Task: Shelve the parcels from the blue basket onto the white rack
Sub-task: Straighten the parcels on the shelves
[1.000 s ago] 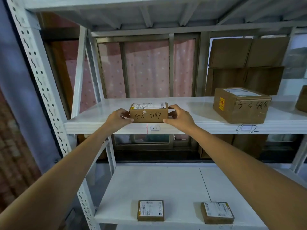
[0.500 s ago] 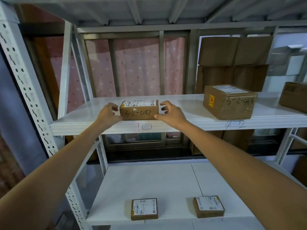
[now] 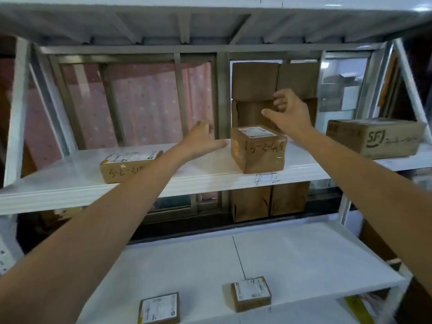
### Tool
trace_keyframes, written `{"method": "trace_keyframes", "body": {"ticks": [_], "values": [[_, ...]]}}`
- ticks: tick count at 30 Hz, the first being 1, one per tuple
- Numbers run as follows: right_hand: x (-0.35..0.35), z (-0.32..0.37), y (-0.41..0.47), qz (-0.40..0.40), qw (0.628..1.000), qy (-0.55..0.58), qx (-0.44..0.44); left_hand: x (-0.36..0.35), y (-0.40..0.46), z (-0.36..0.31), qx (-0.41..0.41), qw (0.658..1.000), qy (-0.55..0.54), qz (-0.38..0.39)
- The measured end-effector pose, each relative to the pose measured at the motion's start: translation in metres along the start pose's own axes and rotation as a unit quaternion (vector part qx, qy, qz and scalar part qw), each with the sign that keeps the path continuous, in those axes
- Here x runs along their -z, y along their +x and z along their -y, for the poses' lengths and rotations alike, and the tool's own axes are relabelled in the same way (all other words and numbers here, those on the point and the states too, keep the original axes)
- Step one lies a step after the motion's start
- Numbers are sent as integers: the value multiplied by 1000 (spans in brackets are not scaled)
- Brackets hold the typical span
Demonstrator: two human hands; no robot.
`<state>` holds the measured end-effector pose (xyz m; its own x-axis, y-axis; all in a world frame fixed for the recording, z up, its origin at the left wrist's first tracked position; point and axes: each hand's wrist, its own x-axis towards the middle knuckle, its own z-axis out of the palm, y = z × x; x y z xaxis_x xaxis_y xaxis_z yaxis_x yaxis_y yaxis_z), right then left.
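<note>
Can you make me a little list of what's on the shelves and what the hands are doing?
upper shelf: flat parcel at left, taller box in the middle, SF box at right
lower shelf: two small parcels, left one, right one
left hand: open, empty, beside the taller box
right hand: open, empty, above the taller box
blue basket: not in view

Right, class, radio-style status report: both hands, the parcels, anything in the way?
Left hand open, empty. Right hand open, above cube parcel. Flat parcel resting on shelf. Nothing blocking.
</note>
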<state>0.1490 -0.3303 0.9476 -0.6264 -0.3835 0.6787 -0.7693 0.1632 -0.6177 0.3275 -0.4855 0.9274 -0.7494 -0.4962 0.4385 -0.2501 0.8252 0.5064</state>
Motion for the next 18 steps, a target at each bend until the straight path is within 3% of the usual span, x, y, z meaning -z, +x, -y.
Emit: {"method": "trace_keyframes", "body": {"ticks": [4,8,11,18], "values": [[36,-77,3,37,993,58,-93,-57,5,-8,65,994,-2,90],[37,-128,-6,209,964,104,-129,-95,9,-4,128,983,-38,126],[21,-146,-21,314,938,111,-96,-111,8,-5,152,982,-66,94],[-9,-149,-32,299,954,20,-15,-109,11,-5,190,974,-103,71]]}}
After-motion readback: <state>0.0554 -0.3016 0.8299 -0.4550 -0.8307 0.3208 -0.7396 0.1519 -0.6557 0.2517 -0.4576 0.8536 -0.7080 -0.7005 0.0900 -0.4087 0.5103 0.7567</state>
